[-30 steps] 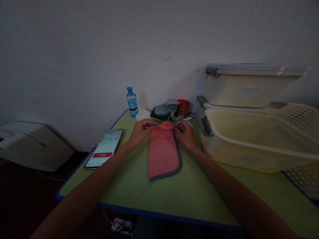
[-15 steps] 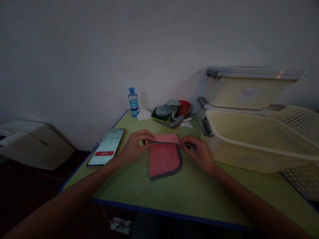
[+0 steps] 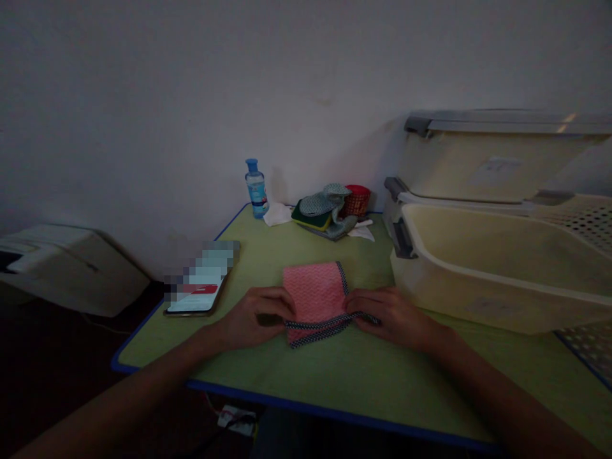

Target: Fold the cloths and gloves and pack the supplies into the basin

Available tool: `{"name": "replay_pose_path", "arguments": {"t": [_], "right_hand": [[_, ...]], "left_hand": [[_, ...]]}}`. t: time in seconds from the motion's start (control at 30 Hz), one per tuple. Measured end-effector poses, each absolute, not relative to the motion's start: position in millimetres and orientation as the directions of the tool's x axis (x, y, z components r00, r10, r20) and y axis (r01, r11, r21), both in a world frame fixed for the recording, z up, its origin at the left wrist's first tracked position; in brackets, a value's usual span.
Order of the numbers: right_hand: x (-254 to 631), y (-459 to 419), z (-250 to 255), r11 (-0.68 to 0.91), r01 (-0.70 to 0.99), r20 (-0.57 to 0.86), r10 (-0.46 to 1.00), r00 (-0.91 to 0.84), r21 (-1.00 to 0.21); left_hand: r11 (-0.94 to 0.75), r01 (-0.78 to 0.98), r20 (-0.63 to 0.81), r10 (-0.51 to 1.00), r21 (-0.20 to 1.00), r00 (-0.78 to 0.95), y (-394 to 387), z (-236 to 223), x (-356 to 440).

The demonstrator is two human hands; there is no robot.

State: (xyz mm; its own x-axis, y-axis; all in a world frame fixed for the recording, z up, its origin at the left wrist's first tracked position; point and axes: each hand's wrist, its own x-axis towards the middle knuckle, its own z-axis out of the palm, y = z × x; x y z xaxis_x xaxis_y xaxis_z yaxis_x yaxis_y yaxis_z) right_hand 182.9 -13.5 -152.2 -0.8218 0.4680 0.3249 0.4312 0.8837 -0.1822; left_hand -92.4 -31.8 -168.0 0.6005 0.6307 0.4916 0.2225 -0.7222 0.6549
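A pink cloth (image 3: 314, 292) with a dark dotted border lies folded on the green table (image 3: 363, 370). My left hand (image 3: 255, 314) pinches the left end of its folded-over edge. My right hand (image 3: 389, 316) pinches the right end of that same edge. Both hands rest low on the table, close to its front edge, with the doubled border stretched between them.
A phone (image 3: 201, 287) lies left of the cloth. At the back stand a small blue-capped bottle (image 3: 256, 189), a heap of cloths (image 3: 324, 213) and a red basket (image 3: 357, 199). Large cream plastic bins (image 3: 497, 261) fill the right side. A white box (image 3: 67, 268) sits off the table at left.
Both hands have drawn the cloth's far edge toward me over itself, from the back of the cloth down to its near edge, halving its length.
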Motion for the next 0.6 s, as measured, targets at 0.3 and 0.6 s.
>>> {"name": "replay_pose_path", "arguments": {"t": [0.3,0.6], "right_hand": [[180.7,-15.9,-147.3,0.864,0.484,0.244,0.503,-0.829,-0.14],[177.1,-16.6,-144.5,0.867,0.482,0.231,0.499,-0.835,-0.128]], "left_hand": [[-0.783,0.241,0.466,0.554,0.574,0.69,-33.8,-172.5,-92.7],[-0.837,0.244,0.51,0.502,0.49,0.698,-36.5,-174.3,-88.7]]}}
